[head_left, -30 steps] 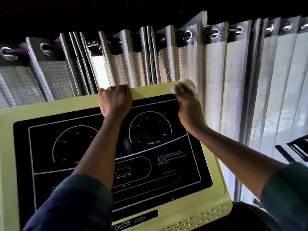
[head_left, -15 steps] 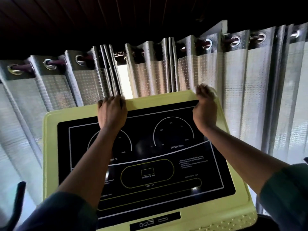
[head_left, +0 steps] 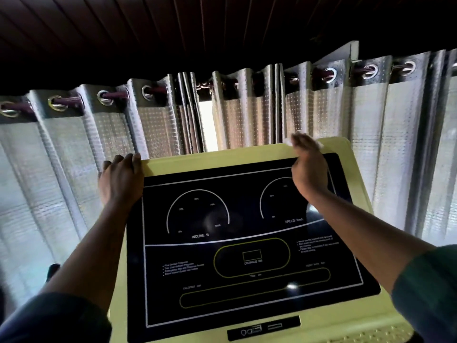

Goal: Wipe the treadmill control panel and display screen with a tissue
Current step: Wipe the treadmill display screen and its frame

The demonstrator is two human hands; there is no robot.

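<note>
**Left grip [head_left: 121,178] and right grip [head_left: 309,169] have both slid left along the control panel's [head_left: 222,157] top rim**

Nearest the viewer, a dark blue sleeve [head_left: 54,320] on the left and a green sleeve [head_left: 427,288] on the right end in two bare forearms reaching up. Between them lies the pale yellow control panel, with a small black port strip [head_left: 263,328] near its lower edge. Its black display screen [head_left: 247,211] shows white dial outlines marked INCLINE % and SPEED, and a yellow oval around a DISTANCE box.

The left grip now sits at the panel's upper left corner, fingers curled over the top rim and holding it. The right grip, blurred, is on the top rim above the speed dial, no longer at the right corner where it was half a second ago. Its fingers reach forward fairly straight and press a white tissue [head_left: 319,144] onto the rim. The tissue peeks out beside the fingers.

Behind hang silvery eyelet curtains [head_left: 247,115] on a dark rod [head_left: 158,90], under a dark planked ceiling [head_left: 173,33].
</note>
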